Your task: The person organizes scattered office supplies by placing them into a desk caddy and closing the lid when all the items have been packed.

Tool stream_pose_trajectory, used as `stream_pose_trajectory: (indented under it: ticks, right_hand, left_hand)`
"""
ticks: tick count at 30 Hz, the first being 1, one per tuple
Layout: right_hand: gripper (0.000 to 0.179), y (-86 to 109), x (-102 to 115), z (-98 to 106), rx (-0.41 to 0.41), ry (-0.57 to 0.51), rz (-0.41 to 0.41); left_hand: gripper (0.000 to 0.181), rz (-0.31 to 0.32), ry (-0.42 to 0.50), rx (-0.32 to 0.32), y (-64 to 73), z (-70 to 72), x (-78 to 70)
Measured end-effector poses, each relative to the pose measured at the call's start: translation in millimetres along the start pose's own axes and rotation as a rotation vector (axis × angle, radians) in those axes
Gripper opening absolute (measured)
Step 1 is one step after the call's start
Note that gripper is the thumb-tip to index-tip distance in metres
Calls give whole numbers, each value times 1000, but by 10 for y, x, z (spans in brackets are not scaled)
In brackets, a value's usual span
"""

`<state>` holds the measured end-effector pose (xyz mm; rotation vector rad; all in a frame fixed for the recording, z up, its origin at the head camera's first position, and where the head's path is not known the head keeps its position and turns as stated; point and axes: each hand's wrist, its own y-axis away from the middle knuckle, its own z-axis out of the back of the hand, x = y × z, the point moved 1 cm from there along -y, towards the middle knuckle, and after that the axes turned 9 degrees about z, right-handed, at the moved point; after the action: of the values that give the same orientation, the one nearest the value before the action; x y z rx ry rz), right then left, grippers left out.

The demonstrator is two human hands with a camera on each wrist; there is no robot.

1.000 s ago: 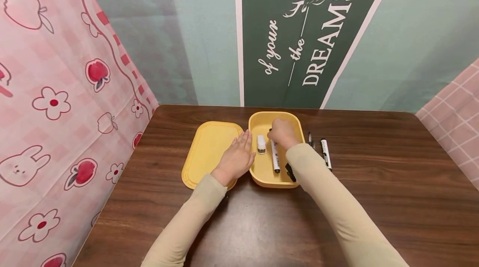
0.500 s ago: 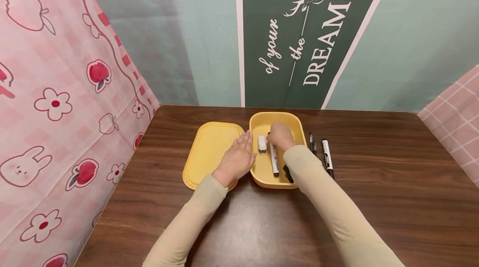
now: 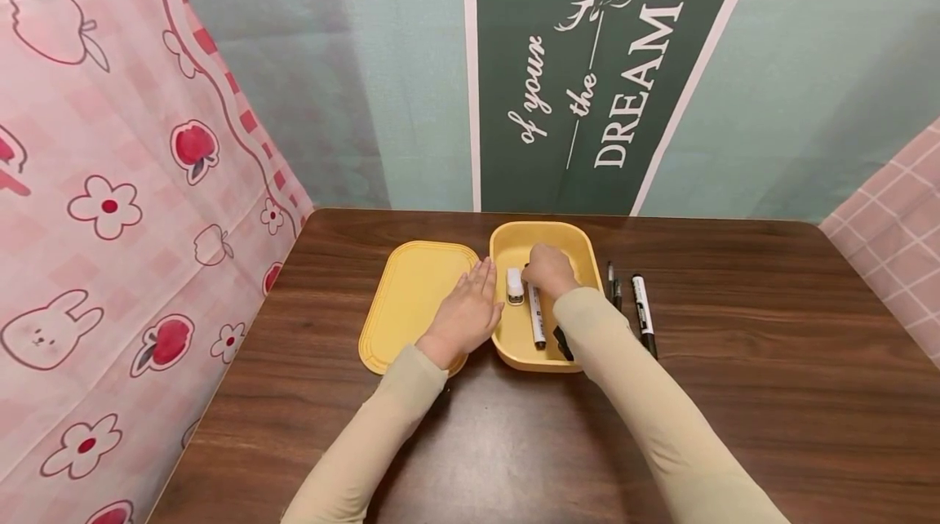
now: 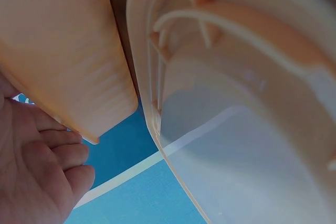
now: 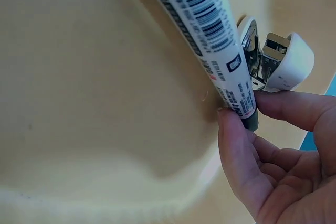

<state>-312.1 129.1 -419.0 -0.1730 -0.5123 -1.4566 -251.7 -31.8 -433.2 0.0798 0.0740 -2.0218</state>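
Compared with a second ago, the white marker has slid slightly toward the near end of the yellow box, along with the right hand holding it. Nearest are two pale sleeves, then the left hand, fingers straight and together against the box's left side, probably to steady it; its wrist reaches over the yellow lid, flat on the table. Inside the box, the marker lies lengthwise, its far end pinched between right thumb and forefinger, a light hold that seems suited to adjusting its angle. Just left of it sits a white stapler. Some black object is mostly covered by the right sleeve, so I cannot tell what it is. Dark pens and another marker lie right of the box, partly behind that arm. Whether the held marker's far end is raised off the floor is hard to make out. Farthest back hangs a green curtain, its lettering cut off at the top
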Motion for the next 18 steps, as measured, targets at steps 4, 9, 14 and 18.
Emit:
stream_pose_trajectory:
  ticks: [4, 9, 14, 18]
  right_hand:
    - [17, 9, -4, 12, -1, 0, 5]
    - [19, 2, -19, 13, -2, 4, 13]
    - [19, -8, -28, 15, -4, 7, 16]
    - [18, -11, -32, 21, -4, 11, 17]
  left_hand:
    - [61, 2, 6, 2, 2, -2, -5]
    - [61, 6, 8, 4, -1, -2, -11]
    - [61, 9, 9, 9, -1, 5, -18]
    - [61, 11, 6, 14, -6, 9, -22]
